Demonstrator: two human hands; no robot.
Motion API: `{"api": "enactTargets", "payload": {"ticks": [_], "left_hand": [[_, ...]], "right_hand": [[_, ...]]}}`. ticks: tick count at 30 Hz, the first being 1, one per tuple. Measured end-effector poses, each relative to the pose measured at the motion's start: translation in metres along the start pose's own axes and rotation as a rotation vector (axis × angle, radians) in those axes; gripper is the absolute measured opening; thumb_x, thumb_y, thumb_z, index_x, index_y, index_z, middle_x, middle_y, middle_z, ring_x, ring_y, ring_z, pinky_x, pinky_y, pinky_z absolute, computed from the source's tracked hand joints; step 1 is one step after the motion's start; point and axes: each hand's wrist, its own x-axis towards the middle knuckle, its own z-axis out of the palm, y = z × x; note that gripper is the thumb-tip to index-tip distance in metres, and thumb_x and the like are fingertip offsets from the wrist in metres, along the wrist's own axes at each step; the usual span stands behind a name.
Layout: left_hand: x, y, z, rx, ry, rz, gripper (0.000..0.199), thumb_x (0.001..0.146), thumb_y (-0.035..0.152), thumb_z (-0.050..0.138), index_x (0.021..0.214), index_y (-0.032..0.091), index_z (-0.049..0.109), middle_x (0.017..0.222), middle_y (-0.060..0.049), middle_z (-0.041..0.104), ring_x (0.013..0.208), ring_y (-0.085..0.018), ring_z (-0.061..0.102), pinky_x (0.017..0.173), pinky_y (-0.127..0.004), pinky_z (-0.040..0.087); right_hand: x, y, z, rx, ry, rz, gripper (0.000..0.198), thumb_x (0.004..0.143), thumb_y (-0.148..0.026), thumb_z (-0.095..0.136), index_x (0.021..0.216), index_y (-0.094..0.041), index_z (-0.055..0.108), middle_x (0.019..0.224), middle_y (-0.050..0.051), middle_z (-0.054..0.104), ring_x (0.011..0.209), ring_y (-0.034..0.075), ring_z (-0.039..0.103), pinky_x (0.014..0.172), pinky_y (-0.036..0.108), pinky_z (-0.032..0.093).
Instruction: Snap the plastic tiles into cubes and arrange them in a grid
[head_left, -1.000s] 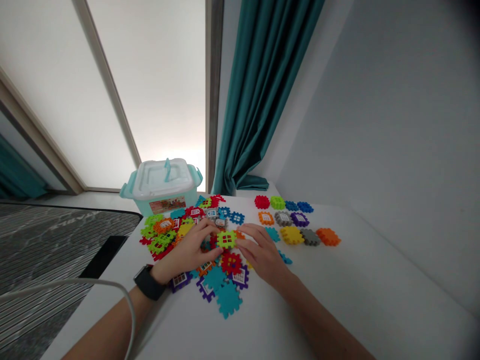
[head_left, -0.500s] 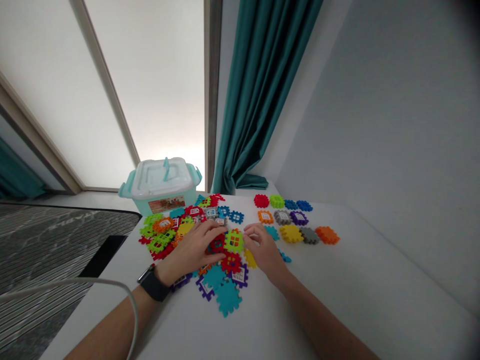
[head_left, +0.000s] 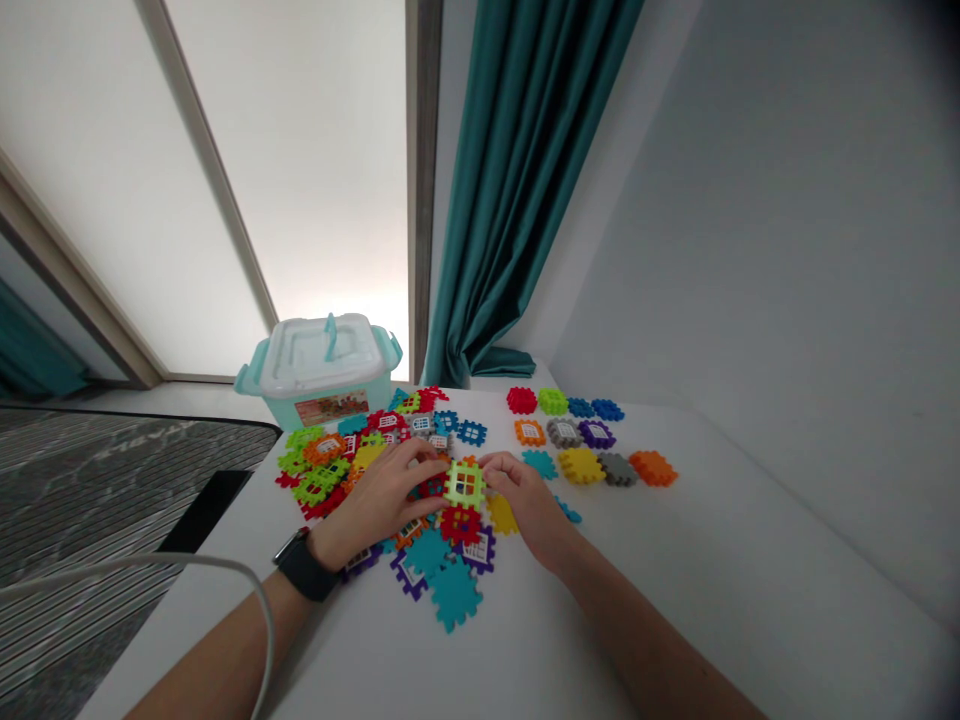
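A light green building tile with a four-pane window [head_left: 465, 485] is held between my two hands over the heap. My right hand [head_left: 525, 500] pinches its right edge, with the fingers bent. From the other side my left hand [head_left: 390, 492], with a black watch on the wrist, grips the left edge between thumb and fingertips. Close below the tile lies a red window tile [head_left: 460, 525], beside a yellow tile [head_left: 502, 515]. Nearer me are a turquoise tile [head_left: 455, 595] and a purple tile [head_left: 480, 550]. My left hand hides part of the heap.
Mixed tiles [head_left: 319, 485] are heaped on the left of the white table [head_left: 525, 650]. Sorted stacks, such as a yellow stack [head_left: 581, 466] and an orange stack [head_left: 653, 468], stand in rows at right. A lidded turquoise box [head_left: 326, 370] is behind. A pale cable [head_left: 187, 560] crosses at left.
The green window tile has been lifted and tilted slightly, and looks brighter. My right hand has moved a little left, and my left thumb has come up to the tile's edge.
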Motion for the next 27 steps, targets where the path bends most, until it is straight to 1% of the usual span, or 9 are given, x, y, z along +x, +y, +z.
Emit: {"api": "enactTargets", "payload": {"ticks": [2, 4, 7, 10, 13, 16, 18, 22, 27], "left_hand": [[0.000, 0.000, 0.000, -0.004, -0.003, -0.004, 0.031, 0.094, 0.041, 0.069, 0.117, 0.022, 0.065, 0.116, -0.010, 0.062, 0.105, -0.025, 0.063, 0.091, -0.039, 0.053], [0.000, -0.001, 0.001, -0.002, -0.009, -0.015, 0.031, 0.093, 0.041, 0.070, 0.117, 0.022, 0.065, 0.116, -0.010, 0.063, 0.105, -0.025, 0.064, 0.091, -0.039, 0.053], [-0.001, -0.001, 0.003, -0.002, -0.016, -0.041, 0.031, 0.093, 0.039, 0.069, 0.119, 0.022, 0.064, 0.119, -0.010, 0.063, 0.109, -0.026, 0.063, 0.093, -0.040, 0.052], [0.000, 0.001, 0.003, -0.049, -0.030, -0.092, 0.030, 0.094, 0.038, 0.067, 0.119, 0.022, 0.063, 0.120, -0.010, 0.063, 0.110, -0.026, 0.062, 0.095, -0.040, 0.051], [0.003, 0.005, -0.001, -0.168, -0.034, -0.177, 0.024, 0.098, 0.039, 0.058, 0.114, 0.022, 0.064, 0.118, -0.009, 0.063, 0.110, -0.024, 0.062, 0.096, -0.038, 0.051], [0.005, 0.007, -0.006, -0.289, -0.049, -0.239, 0.026, 0.101, 0.040, 0.051, 0.109, 0.021, 0.066, 0.115, -0.008, 0.063, 0.110, -0.024, 0.062, 0.098, -0.038, 0.050], [0.006, 0.007, -0.009, -0.338, -0.072, -0.249, 0.028, 0.100, 0.043, 0.051, 0.108, 0.021, 0.066, 0.115, -0.008, 0.063, 0.110, -0.024, 0.061, 0.100, -0.039, 0.050], [0.007, 0.009, -0.013, -0.385, -0.078, -0.224, 0.029, 0.100, 0.045, 0.052, 0.105, 0.020, 0.066, 0.114, -0.008, 0.063, 0.108, -0.024, 0.062, 0.098, -0.040, 0.051], [0.008, 0.012, -0.015, -0.376, -0.058, -0.209, 0.023, 0.099, 0.042, 0.056, 0.101, 0.021, 0.066, 0.112, -0.008, 0.064, 0.108, -0.023, 0.062, 0.099, -0.040, 0.052]], "right_hand": [[0.001, 0.002, 0.000, -0.026, -0.009, -0.015, 0.023, 0.082, -0.041, 0.061, 0.072, -0.020, 0.061, 0.097, 0.005, 0.067, 0.085, 0.019, 0.060, 0.077, 0.032, 0.050], [0.002, 0.006, -0.001, -0.094, 0.001, -0.075, 0.021, 0.084, -0.040, 0.059, 0.074, -0.021, 0.062, 0.094, 0.004, 0.066, 0.085, 0.019, 0.060, 0.077, 0.032, 0.051], [0.003, 0.012, 0.000, -0.223, 0.044, -0.250, 0.018, 0.088, -0.036, 0.057, 0.079, -0.022, 0.062, 0.093, 0.004, 0.063, 0.089, 0.020, 0.061, 0.081, 0.035, 0.052], [0.002, 0.014, 0.001, -0.329, 0.105, -0.433, 0.015, 0.094, -0.031, 0.054, 0.085, -0.022, 0.062, 0.098, 0.006, 0.063, 0.096, 0.022, 0.062, 0.087, 0.038, 0.052], [-0.002, 0.012, 0.000, -0.446, 0.176, -0.638, 0.011, 0.097, -0.025, 0.053, 0.093, -0.023, 0.063, 0.105, 0.008, 0.063, 0.105, 0.023, 0.062, 0.092, 0.041, 0.052], [-0.008, 0.009, -0.001, -0.560, 0.185, -0.838, 0.013, 0.098, -0.019, 0.054, 0.102, -0.026, 0.065, 0.110, 0.008, 0.061, 0.113, 0.024, 0.061, 0.097, 0.044, 0.052], [-0.010, 0.009, -0.002, -0.617, 0.190, -0.923, 0.017, 0.098, -0.017, 0.054, 0.106, -0.027, 0.065, 0.110, 0.008, 0.061, 0.114, 0.025, 0.060, 0.098, 0.046, 0.052], [-0.012, 0.010, -0.004, -0.670, 0.192, -0.979, 0.022, 0.097, -0.014, 0.054, 0.110, -0.029, 0.065, 0.111, 0.008, 0.060, 0.114, 0.026, 0.060, 0.097, 0.047, 0.053], [-0.012, 0.013, -0.005, -0.690, 0.145, -0.961, 0.027, 0.097, -0.014, 0.054, 0.112, -0.032, 0.066, 0.112, 0.007, 0.060, 0.117, 0.027, 0.060, 0.100, 0.050, 0.052]]}}
